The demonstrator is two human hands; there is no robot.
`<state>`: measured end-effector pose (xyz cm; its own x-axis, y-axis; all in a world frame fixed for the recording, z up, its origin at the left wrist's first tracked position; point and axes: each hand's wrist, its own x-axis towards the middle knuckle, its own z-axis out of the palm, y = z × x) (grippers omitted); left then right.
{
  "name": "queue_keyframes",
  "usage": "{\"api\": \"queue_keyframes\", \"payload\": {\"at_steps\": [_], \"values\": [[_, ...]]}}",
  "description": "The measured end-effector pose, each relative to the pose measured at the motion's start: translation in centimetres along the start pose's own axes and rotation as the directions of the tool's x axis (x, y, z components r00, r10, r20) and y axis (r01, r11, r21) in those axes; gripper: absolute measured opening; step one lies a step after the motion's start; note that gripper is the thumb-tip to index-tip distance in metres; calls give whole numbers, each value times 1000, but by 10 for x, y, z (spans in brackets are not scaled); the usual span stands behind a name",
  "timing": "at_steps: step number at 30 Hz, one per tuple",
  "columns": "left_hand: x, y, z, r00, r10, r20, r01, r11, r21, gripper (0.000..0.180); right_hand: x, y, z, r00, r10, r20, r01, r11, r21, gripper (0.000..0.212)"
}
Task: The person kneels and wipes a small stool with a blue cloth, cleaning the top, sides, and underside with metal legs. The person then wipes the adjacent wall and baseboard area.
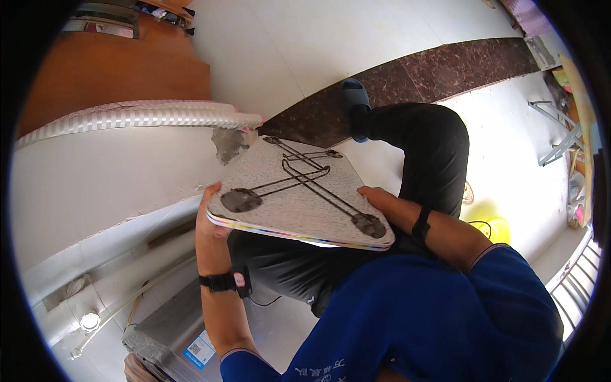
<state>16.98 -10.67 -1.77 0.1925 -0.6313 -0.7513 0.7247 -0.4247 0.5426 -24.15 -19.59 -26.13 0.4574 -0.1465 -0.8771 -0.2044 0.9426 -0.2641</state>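
Orange-brown wooden panel (127, 73): beyond left fingers (214, 189). White pipe (119, 285): below left fingers. Dark marbled strip (458, 69): beyond right fingers (367, 191). Yellow item (496, 230), metal frame (562, 149): right of right fingers.

The board (293, 207) is speckled grey-white with a multicoloured striped edge (299, 234) and dark patches (242, 200); the shirt (407, 312) is blue, the trousers (436, 146) black, the far floor strip (458, 69) marbled dark brown.
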Motion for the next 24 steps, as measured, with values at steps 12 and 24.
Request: {"api": "queue_keyframes", "payload": {"at_steps": [12,24], "values": [[-175,-17,145,728,646,228,-670,603,434,104,-54,-132,27,566,-824,4,764,522,-379,54],[-109,75,154,526,849,52,-822,492,285,69,-136,-294,57,339,-940,-44,940,340,-27,75]]}}
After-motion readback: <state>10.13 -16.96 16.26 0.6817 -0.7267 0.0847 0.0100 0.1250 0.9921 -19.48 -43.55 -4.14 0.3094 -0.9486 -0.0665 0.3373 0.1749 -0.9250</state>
